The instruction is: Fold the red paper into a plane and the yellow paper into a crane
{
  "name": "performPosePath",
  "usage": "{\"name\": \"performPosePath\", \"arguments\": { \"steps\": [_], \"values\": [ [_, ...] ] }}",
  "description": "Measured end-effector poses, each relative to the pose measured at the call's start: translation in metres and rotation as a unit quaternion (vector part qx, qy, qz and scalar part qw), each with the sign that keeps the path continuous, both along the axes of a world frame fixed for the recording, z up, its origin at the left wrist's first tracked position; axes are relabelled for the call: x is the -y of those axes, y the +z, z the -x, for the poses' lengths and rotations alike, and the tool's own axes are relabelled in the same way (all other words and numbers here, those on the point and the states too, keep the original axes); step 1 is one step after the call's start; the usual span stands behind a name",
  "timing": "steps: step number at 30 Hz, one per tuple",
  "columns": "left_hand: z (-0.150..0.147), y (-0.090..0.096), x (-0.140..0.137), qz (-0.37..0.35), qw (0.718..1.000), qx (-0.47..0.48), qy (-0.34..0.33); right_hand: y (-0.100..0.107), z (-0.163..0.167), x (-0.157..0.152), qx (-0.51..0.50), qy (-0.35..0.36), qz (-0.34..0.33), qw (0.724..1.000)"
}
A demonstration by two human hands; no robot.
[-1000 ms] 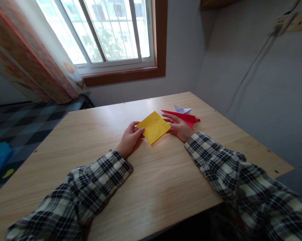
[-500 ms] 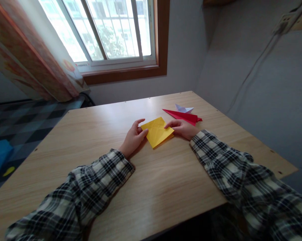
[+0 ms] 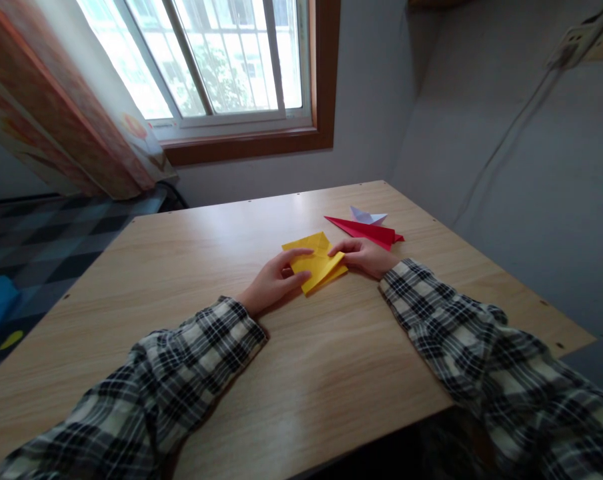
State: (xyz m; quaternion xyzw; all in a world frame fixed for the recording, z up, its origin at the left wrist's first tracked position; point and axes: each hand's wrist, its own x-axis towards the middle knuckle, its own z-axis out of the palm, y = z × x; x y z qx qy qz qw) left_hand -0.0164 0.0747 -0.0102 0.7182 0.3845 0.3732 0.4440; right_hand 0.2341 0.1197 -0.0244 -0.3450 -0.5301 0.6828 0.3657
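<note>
Folded yellow paper (image 3: pixel 318 268), squarish and creased, its upper flap lifted along the near right edge (the under-layers are hard to make out). Bare bench (image 3: pixel 301 373) extends left and near; red folded paper (image 3: pixel 369 231) and a white paper boat (image 3: pixel 367 217) narrow the room at far right. The yellow paper lies between the hands: left hand (image 3: pixel 274 280) spread over its left side, right hand (image 3: pixel 364 257) pinching the flap's right corner.

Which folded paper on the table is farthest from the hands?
The white paper. The red paper sits between it and the right hand; the yellow paper is pinched by that hand, with the left hand over it.
</note>
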Motion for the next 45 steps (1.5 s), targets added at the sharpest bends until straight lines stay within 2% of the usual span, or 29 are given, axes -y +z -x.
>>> {"name": "performPosePath", "arguments": {
  "steps": [6, 8, 12, 16, 18, 19, 22, 24, 27, 31, 39, 45],
  "values": [
    [0.001, 0.0, 0.001, -0.067, 0.995, -0.068, 0.013, -0.001, 0.0, -0.001, 0.001, 0.002, -0.004, 1.0],
    [0.001, -0.002, 0.002, -0.096, 0.988, -0.116, 0.025, 0.0, 0.0, -0.001, 0.001, 0.003, -0.004, 1.0],
    [0.0, -0.005, 0.005, -0.172, 0.959, -0.211, 0.08, 0.001, 0.0, -0.001, 0.016, 0.019, -0.007, 1.0],
    [0.0, -0.002, 0.008, -0.271, 0.921, -0.23, 0.158, 0.001, 0.0, -0.001, 0.033, 0.008, -0.019, 0.999],
    [0.0, 0.0, 0.008, -0.308, 0.909, -0.231, 0.158, 0.002, 0.0, -0.001, 0.047, 0.001, -0.031, 0.998],
    [0.0, 0.0, 0.007, -0.317, 0.909, -0.233, 0.138, 0.002, 0.0, -0.001, 0.055, 0.001, -0.04, 0.998],
    [-0.002, -0.002, 0.006, -0.289, 0.923, -0.252, 0.043, 0.002, 0.0, 0.0, 0.062, 0.005, -0.057, 0.996],
    [-0.003, -0.005, 0.004, -0.254, 0.929, -0.27, 0.009, 0.002, 0.001, 0.001, 0.056, 0.009, -0.057, 0.997],
    [-0.004, -0.008, 0.003, -0.238, 0.93, -0.281, 0.001, 0.003, 0.001, 0.0, 0.055, 0.011, -0.061, 0.997],
    [-0.004, -0.008, 0.004, -0.242, 0.93, -0.276, -0.006, 0.003, -0.003, -0.003, 0.095, 0.001, -0.108, 0.99],
    [-0.006, 0.0, 0.009, -0.261, 0.904, -0.337, -0.036, 0.001, -0.01, -0.008, 0.196, -0.009, -0.171, 0.966],
    [-0.006, 0.0, 0.011, -0.248, 0.923, -0.291, -0.045, -0.001, -0.009, -0.009, 0.22, -0.023, -0.221, 0.95]
  ]
}}
